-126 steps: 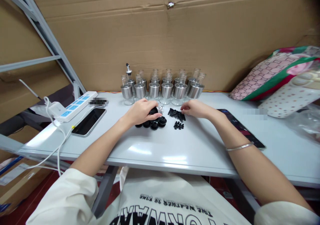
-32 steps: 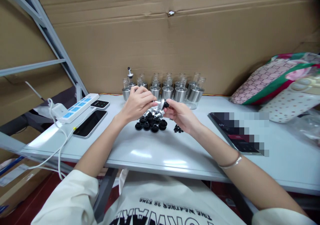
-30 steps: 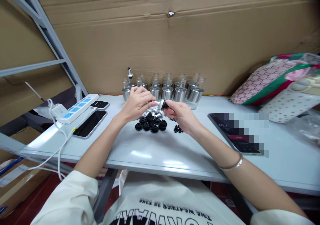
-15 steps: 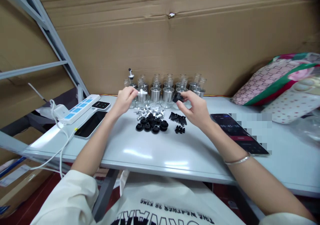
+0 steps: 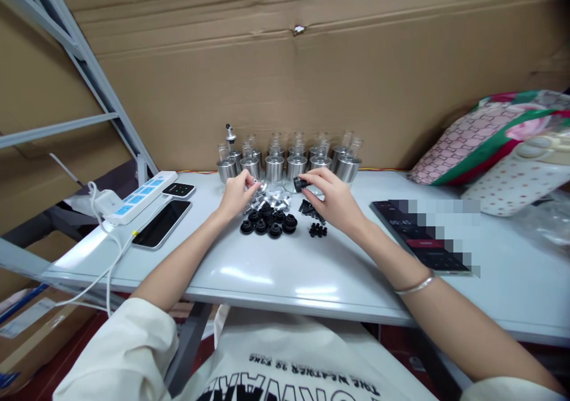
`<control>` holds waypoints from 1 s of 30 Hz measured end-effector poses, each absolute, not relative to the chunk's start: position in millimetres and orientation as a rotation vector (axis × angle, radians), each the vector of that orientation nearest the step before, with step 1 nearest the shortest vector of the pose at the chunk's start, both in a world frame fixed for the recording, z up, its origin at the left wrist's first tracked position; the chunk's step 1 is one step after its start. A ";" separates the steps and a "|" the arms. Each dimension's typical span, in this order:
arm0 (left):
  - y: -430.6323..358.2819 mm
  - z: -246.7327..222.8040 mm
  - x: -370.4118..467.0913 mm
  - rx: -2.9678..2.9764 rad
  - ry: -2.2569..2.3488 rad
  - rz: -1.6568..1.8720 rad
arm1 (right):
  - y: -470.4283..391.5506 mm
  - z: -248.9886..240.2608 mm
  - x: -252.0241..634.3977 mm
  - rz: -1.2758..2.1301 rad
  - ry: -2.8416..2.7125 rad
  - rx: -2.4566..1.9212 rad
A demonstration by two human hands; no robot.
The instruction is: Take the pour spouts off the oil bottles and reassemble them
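My left hand (image 5: 237, 196) pinches a silver pourer spout (image 5: 255, 182), its fingers closed above a pile of similar silver spouts (image 5: 276, 200). My right hand (image 5: 333, 199) grips a ribbed black stopper (image 5: 299, 183) between thumb and fingers. The two held parts are apart, roughly level with each other. Closer to me lies a cluster of black stoppers (image 5: 267, 223). Small black caps (image 5: 317, 230) and flat black pieces (image 5: 309, 208) lie to its right, the latter partly hidden by my right hand.
Rows of glass bottles with metal sleeves (image 5: 296, 166) stand along the cardboard wall (image 5: 267, 74); one bottle carries a fitted pourer (image 5: 230, 135). A power strip (image 5: 142, 196) and a phone (image 5: 162, 224) lie left. Another phone (image 5: 416, 234) and a patterned bag (image 5: 472, 139) are right.
My right hand has moved left with the black stopper, toward my left hand. My left hand has come down slightly with the silver spout, nearer the pile.
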State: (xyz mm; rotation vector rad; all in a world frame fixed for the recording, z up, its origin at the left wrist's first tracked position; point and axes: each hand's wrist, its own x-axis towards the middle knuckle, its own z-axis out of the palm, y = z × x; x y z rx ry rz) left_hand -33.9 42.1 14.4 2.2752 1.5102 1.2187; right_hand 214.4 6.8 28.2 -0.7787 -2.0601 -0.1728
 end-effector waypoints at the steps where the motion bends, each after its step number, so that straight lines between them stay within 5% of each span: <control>1: 42.6 13.2 -33.0 2.257 1.500 1.219 | 7.1 27.0 213.8 -0.166 -2.069 -0.787; 16: 38.8 13.4 -34.7 2.527 1.597 0.960 | 8.2 18.5 210.3 0.001 -2.115 -0.858; 30: 5.0 40.5 -26.9 2.800 1.175 0.511 | 7.5 11.5 202.1 0.130 -2.269 -0.809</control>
